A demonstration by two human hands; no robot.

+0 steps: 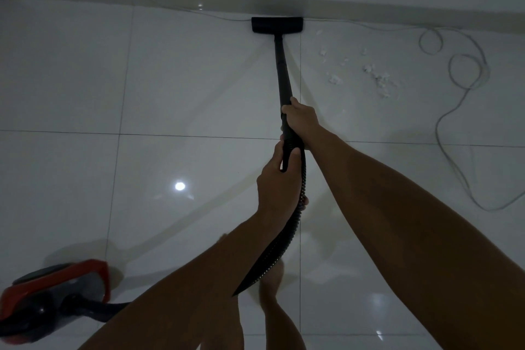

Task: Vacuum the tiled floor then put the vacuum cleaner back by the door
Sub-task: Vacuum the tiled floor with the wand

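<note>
A black vacuum wand (281,71) runs from my hands to its flat black floor head (277,25), which lies against the skirting at the far wall. My right hand (301,118) grips the wand higher up. Just below it, my left hand (279,179) grips the handle end where the ribbed black hose (279,247) begins. The hose curves down between my arms toward the red and grey vacuum body (54,295) at the lower left. White scraps of debris (375,75) lie on the glossy white tiled floor (170,88) to the right of the wand.
A thin white cable (454,71) runs along the skirting and loops on the floor at the right. My bare feet (272,278) stand on the tiles below my arms. Ceiling lights reflect off the floor.
</note>
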